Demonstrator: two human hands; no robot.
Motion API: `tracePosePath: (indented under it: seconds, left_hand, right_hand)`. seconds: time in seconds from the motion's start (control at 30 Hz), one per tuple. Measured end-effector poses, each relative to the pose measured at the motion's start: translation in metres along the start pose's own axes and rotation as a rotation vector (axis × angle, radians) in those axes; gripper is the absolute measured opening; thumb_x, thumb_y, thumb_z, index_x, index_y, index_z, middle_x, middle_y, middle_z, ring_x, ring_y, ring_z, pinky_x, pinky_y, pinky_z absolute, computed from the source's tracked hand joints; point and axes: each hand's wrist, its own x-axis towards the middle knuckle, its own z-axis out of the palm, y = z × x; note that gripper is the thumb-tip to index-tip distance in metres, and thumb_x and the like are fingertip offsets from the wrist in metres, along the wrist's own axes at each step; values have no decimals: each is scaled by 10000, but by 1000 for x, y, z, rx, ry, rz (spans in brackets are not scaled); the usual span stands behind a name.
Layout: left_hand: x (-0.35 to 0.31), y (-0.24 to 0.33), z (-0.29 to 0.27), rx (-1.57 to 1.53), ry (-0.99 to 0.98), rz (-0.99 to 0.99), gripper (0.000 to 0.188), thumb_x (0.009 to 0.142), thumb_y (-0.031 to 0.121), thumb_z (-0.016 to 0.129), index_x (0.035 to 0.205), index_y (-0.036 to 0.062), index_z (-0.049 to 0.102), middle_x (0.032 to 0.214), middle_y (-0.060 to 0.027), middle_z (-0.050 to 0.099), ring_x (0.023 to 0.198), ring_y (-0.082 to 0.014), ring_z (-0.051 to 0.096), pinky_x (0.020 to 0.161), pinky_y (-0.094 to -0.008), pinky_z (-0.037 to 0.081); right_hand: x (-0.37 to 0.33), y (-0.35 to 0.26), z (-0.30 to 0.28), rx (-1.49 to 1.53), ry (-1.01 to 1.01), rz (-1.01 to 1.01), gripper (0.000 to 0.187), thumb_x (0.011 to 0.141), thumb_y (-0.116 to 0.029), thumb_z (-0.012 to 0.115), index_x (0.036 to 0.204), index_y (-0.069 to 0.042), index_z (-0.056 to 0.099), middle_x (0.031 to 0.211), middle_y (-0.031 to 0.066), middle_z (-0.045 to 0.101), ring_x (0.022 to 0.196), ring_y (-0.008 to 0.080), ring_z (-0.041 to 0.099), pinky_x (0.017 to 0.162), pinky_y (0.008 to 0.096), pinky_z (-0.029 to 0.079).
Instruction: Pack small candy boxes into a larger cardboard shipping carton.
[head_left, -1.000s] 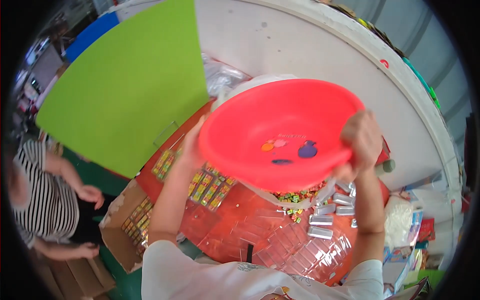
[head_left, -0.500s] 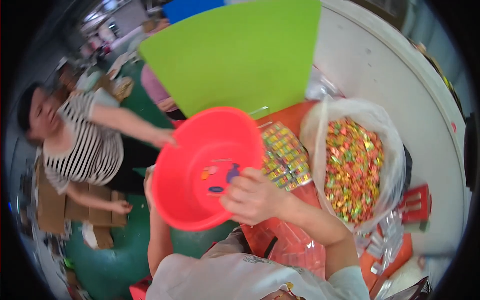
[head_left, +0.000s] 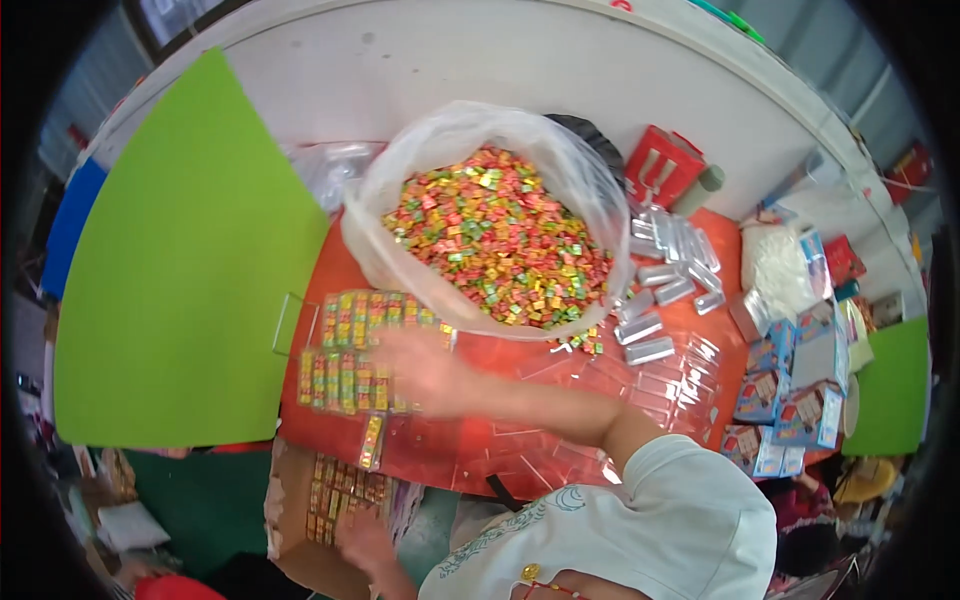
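Over the red-covered table, my right hand (head_left: 425,368) is smeared by motion, so its fingers do not show clearly. It hovers at rows of clear packs (head_left: 345,375) filled with small, shiny, colourful wrapped pieces. One filled pack (head_left: 372,442) lies apart from the rows, close to the table's near edge. Lower down, my left hand (head_left: 367,538) is at a cardboard box (head_left: 290,548) with similar filled packs (head_left: 330,492) inside. Its fingers are blurred, and I cannot make out any grip.
A large clear plastic bag (head_left: 375,240) of loose wrapped pieces (head_left: 500,240) stands mid-table. Empty clear cases (head_left: 650,350) lie right of it, with blue boxes (head_left: 805,410) farther right. Green panels (head_left: 190,280) flank the table, and a white wall (head_left: 460,60) rises behind.
The red basin has left my hands. My view has swung right from the person in the striped shirt to the table. My hands are now at the packs and the cardboard box.
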Motion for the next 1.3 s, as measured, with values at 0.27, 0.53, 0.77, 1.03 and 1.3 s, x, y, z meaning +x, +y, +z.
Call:
tracePosePath:
  seconds: [0.27, 0.53, 0.77, 1.03, 1.3]
  left_hand:
    - [83, -231, 279, 2093, -1035, 959, 797, 752, 268, 685, 1426, 45, 324, 1480, -226, 242, 1348, -408, 275, 1066, -632, 174]
    - [185, -333, 311, 2022, -1053, 1271, 151, 816, 134, 543, 918, 54, 619, 905, -123, 553, 993, -347, 523, 964, -621, 317]
    - [215, -296, 388, 1257, -650, 343, 139, 912, 139, 490, 837, 36, 547, 742, -20, 553, 704, -65, 503, 618, -266, 425]
    - [257, -295, 418, 1340, -670, 1076, 103, 878, 154, 546, 841, 58, 556, 1051, -120, 569, 977, -255, 539, 868, -420, 402]
    - [297, -363, 389, 1642, -880, 1476, 57, 804, 177, 588, 823, 126, 569, 1308, -134, 457, 1232, -380, 389, 1050, -660, 152]
  right_hand:
    - [-214, 245, -147, -903, 200, 1045, 786, 748, -359, 669, 1391, -60, 330, 1454, 245, 296, 1263, 438, 381, 959, 554, 357]
    - [-275, 366, -189, -69, 556, 1507, 186, 745, -207, 640, 737, -23, 611, 646, 102, 599, 633, 240, 599, 619, 371, 453]
    - [-140, 413, -218, 458, 989, 1218, 168, 767, -127, 589, 609, -78, 562, 582, 13, 499, 506, 145, 469, 471, 330, 338]
    - [-79, 403, -255, 184, 748, 1098, 225, 829, -231, 575, 756, -25, 628, 718, 76, 574, 659, 194, 550, 585, 339, 413]
    - [-218, 332, -95, -496, 397, 1104, 398, 925, -257, 515, 1262, -47, 545, 1330, 193, 481, 1229, 359, 451, 1023, 431, 334]
